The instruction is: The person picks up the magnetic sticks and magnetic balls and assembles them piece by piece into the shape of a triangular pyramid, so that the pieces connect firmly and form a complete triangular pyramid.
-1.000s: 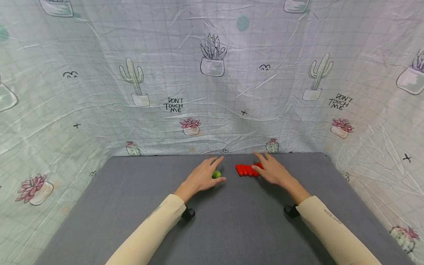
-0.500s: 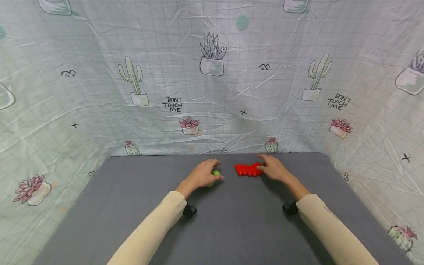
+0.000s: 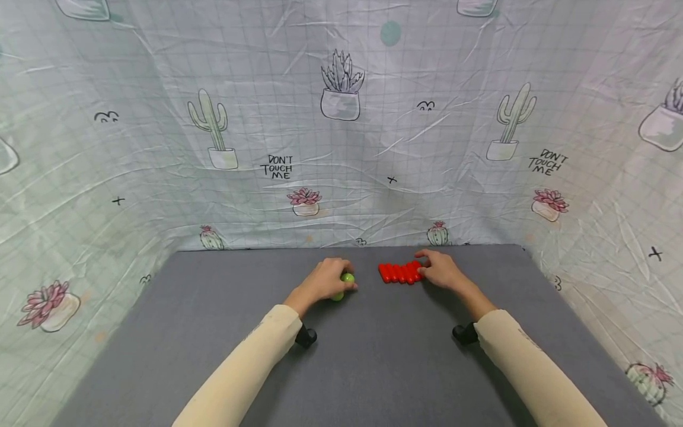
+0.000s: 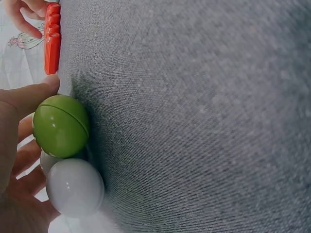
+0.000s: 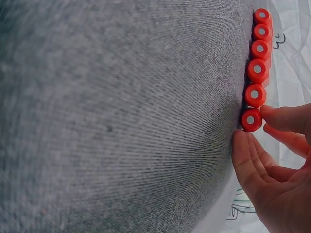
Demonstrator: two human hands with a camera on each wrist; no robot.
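In the head view my left hand [image 3: 324, 279] curls round a small cluster of balls at the back of the grey table. Its thumb lies along a glossy green ball [image 4: 60, 126] with a seam; fingers pass behind a white ball [image 4: 75, 188]. Another white surface behind them is mostly hidden. To the right, several short red tubes [image 3: 399, 273] lie side by side in a row. My right hand [image 3: 440, 270] is at the row's right end, thumb and fingertips on either side of the end red tube [image 5: 251, 120]. The tubes have pale round centres on their ends.
A grey cloth-covered table [image 3: 368, 367] spreads out below both arms. Behind and at the sides hangs a pale sheet [image 3: 341, 148] with cactus drawings, meeting the table close behind the hands. Black wrist cameras [image 3: 306, 337] sit under both forearms.
The left fingers have curled in from a wide spread round the balls, and a second green patch shows below the thumb. The right hand's fingers have drawn in at the end tube.
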